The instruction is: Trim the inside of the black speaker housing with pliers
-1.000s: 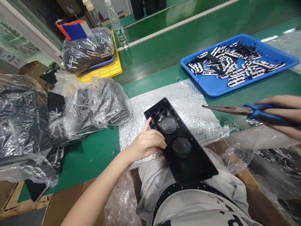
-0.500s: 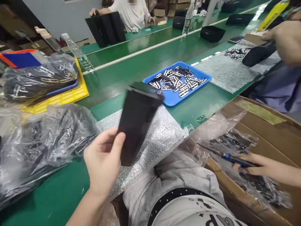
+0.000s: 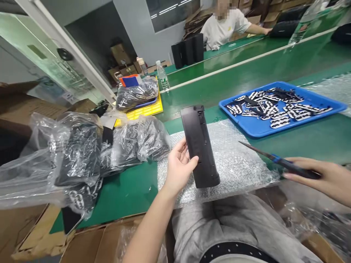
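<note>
My left hand (image 3: 181,166) grips a black plastic housing (image 3: 201,149) by its left long side, thumb in front. The housing stands nearly upright above a sheet of bubble wrap (image 3: 236,157); small slots and clips run along its edge. At the right, my right hand (image 3: 315,175) is closed round a long pointed tool (image 3: 287,166) with a black-and-blue handle. Its thin tapered shaft points left toward the housing, apart from it. Beyond the tool, a blue tray (image 3: 252,128) holds many small black-and-white parts.
Plastic-bagged black parts (image 3: 82,149) lie along the left of the green table (image 3: 123,193). Behind them are a yellow tray (image 3: 150,109) and a water bottle (image 3: 163,76). Across the table sits a person in a white shirt (image 3: 219,31). An open carton (image 3: 93,244) stands below the front edge.
The view has swung left. My right hand has brought the pointed tool up from over the carton to above the table edge. The housing has turned, showing its slotted edge.
</note>
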The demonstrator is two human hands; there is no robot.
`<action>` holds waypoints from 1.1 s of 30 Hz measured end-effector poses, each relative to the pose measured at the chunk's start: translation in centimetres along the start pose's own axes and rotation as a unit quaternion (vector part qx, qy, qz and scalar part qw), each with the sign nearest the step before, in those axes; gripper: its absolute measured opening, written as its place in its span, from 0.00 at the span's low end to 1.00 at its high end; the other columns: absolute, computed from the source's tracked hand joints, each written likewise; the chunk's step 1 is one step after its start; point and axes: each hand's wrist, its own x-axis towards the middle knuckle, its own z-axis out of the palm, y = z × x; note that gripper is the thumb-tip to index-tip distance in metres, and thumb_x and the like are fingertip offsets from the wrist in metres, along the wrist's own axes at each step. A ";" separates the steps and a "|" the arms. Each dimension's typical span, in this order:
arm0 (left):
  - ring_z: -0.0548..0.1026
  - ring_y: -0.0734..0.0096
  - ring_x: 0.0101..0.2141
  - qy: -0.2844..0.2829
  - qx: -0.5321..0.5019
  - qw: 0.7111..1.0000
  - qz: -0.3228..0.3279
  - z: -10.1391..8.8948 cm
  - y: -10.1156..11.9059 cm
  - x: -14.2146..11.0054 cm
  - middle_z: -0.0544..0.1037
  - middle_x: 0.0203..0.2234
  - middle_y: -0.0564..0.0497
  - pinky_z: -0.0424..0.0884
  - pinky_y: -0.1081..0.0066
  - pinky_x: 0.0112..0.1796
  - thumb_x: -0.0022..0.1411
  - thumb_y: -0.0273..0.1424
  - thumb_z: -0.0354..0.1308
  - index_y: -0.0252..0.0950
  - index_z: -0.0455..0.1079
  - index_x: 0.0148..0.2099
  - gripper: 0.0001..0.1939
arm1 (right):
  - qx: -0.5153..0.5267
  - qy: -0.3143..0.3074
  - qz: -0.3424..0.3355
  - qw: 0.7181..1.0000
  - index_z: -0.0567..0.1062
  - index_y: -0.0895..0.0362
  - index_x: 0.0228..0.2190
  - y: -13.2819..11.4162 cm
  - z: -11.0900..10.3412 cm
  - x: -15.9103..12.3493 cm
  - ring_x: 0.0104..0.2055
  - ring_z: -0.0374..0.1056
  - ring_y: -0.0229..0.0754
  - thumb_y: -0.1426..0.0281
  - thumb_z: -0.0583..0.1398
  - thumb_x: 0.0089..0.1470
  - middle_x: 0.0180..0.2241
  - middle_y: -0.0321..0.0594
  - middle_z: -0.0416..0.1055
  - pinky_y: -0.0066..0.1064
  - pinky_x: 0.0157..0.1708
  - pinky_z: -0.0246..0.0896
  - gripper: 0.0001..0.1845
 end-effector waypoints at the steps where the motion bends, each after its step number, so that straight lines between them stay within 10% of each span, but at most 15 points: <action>1: 0.71 0.60 0.56 -0.003 -0.008 1.000 -0.004 0.0 0.0 0.0 0.73 0.55 0.43 0.71 0.68 0.56 0.49 0.24 0.67 0.34 0.68 0.58 0.32 | 0.007 0.007 0.003 1.000 0.78 0.51 0.27 -1.8 0.3 1.3 0.36 0.75 0.57 0.25 0.52 0.34 0.34 0.52 0.78 0.47 0.36 0.72 0.44; 5: 0.70 0.59 0.57 -0.016 -0.034 0.999 -0.009 0.4 -0.3 -0.2 0.73 0.55 0.43 0.70 0.67 0.56 0.48 0.24 0.67 0.34 0.69 0.56 0.31 | 0.069 0.120 -0.097 0.986 0.74 0.56 0.45 -9.6 2.7 3.5 0.57 0.67 0.60 0.36 0.54 0.50 0.53 0.57 0.70 0.53 0.57 0.62 0.40; 10: 0.71 0.62 0.56 0.007 -0.091 0.996 -0.003 1.0 -1.1 -0.8 0.74 0.55 0.45 0.70 0.71 0.55 0.52 0.24 0.67 0.36 0.70 0.55 0.26 | 0.341 -0.024 -0.074 0.937 0.48 0.46 0.66 -16.3 7.2 4.4 0.68 0.51 0.55 0.53 0.63 0.51 0.69 0.44 0.46 0.55 0.62 0.55 0.47; 19: 0.71 0.60 0.55 0.139 -0.053 0.989 -0.004 2.7 -3.0 -2.2 0.71 0.56 0.40 0.69 0.68 0.55 0.62 0.34 0.62 0.34 0.63 0.60 0.26 | 0.481 -0.106 0.052 0.869 0.46 0.50 0.67 -15.4 12.9 -0.5 0.69 0.49 0.59 0.53 0.68 0.44 0.68 0.49 0.48 0.53 0.64 0.53 0.57; 25: 0.63 0.62 0.61 0.168 0.123 0.974 0.092 1.0 -4.0 -3.1 0.65 0.61 0.43 0.64 0.66 0.57 0.67 0.32 0.53 0.39 0.55 0.66 0.26 | 0.635 -0.173 0.172 0.733 0.60 0.49 0.60 -16.6 8.5 10.9 0.55 0.69 0.56 0.47 0.55 0.54 0.57 0.51 0.68 0.51 0.48 0.71 0.37; 29: 0.62 0.55 0.61 0.202 0.298 0.922 0.143 -2.4 -2.9 -2.5 0.65 0.59 0.41 0.59 0.55 0.61 0.64 0.32 0.56 0.38 0.57 0.64 0.27 | 0.595 -0.136 0.080 0.788 0.56 0.56 0.62 -18.9 7.1 20.9 0.60 0.65 0.49 0.41 0.39 0.58 0.62 0.56 0.59 0.50 0.55 0.65 0.42; 33: 0.50 0.47 0.66 0.299 0.467 0.821 0.137 -7.0 -1.5 -0.6 0.54 0.65 0.34 0.52 0.43 0.63 0.63 0.31 0.56 0.34 0.47 0.68 0.35 | 0.514 -0.160 0.062 0.841 0.58 0.68 0.58 -20.9 10.1 23.0 0.48 0.73 0.59 0.37 0.43 0.53 0.50 0.69 0.66 0.58 0.48 0.68 0.51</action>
